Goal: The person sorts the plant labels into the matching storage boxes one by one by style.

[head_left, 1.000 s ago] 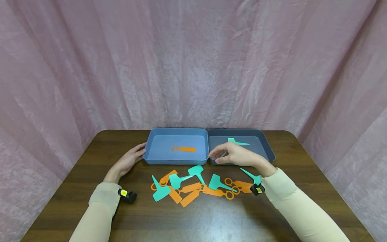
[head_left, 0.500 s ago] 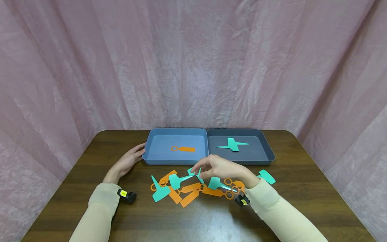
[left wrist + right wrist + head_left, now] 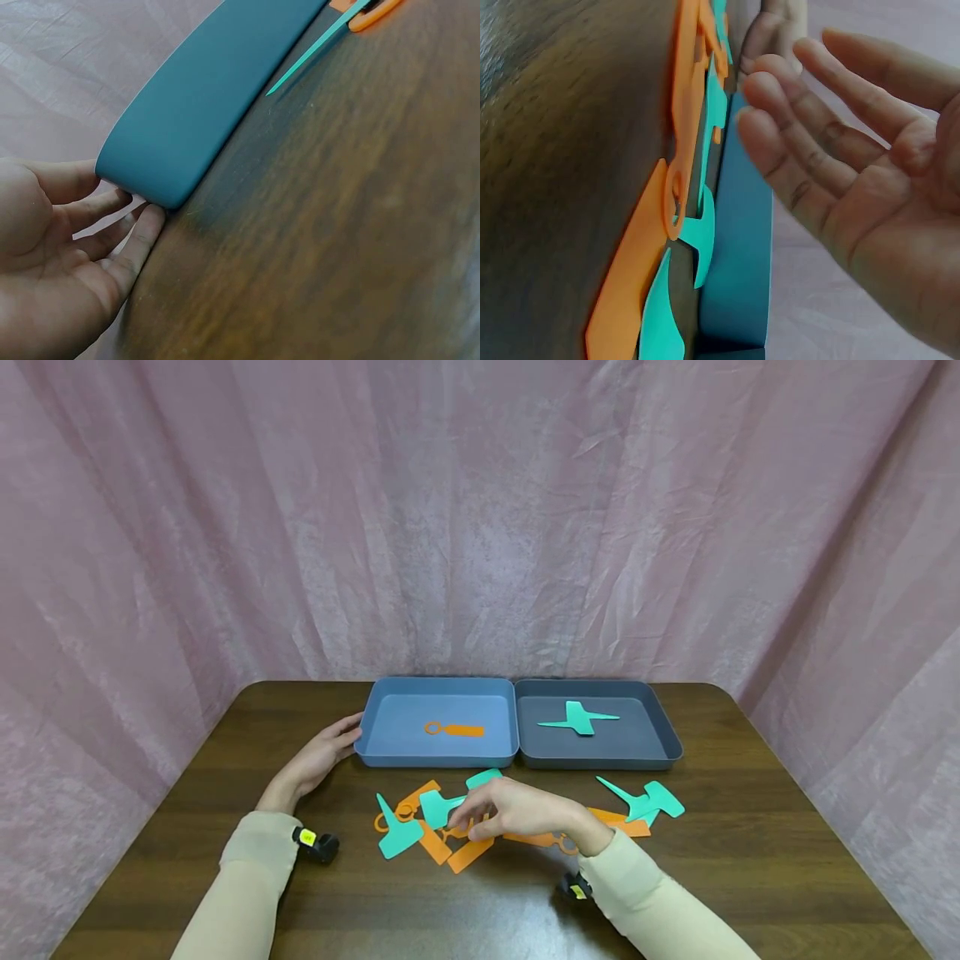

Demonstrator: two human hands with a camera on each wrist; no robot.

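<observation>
Right hand (image 3: 517,810) has shifted leftward, now over orange tags (image 3: 471,855).

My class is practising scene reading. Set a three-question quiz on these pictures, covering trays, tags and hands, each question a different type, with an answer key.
1. Fill in the blank: the dark grey tray holds ____ green tags.

2. True or false: the right hand is over the loose tags on the wooden table, not inside a tray.

3. Multiple choice: the left hand touches the outer side of
a) the dark grey tray
b) the light blue tray
c) a green tag

Key
1. two
2. True
3. b
</observation>
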